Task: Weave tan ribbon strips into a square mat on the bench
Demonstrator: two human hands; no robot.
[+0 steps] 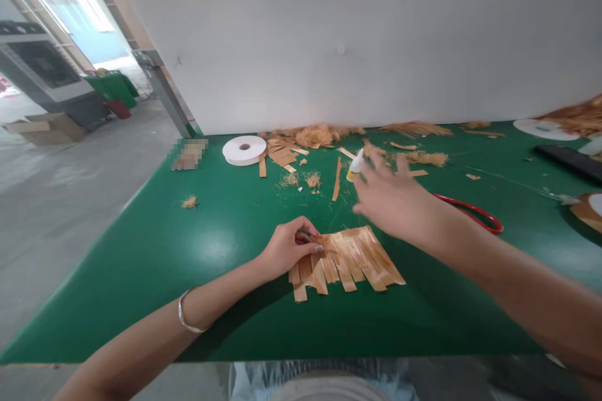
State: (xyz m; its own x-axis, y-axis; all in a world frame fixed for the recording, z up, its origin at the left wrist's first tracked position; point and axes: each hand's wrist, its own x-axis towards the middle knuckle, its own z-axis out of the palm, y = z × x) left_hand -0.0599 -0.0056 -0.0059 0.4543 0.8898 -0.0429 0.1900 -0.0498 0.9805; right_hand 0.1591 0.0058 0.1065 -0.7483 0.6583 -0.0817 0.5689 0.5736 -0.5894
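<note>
A panel of tan strips lies on the green table, its lower edge cut into uneven tabs. My left hand, with a bangle on the wrist, pinches the panel's upper left corner between thumb and fingers. Blurred by motion, my right hand is over the table beyond the panel, fingers spread, with nothing seen in it. Just beside its fingertips stands a small white glue bottle with a yellow label; whether they touch is unclear.
Red-handled scissors lie right of my right hand. A white tape roll, loose strips and fibre tufts line the back, below a white board. A black phone-like object is at far right.
</note>
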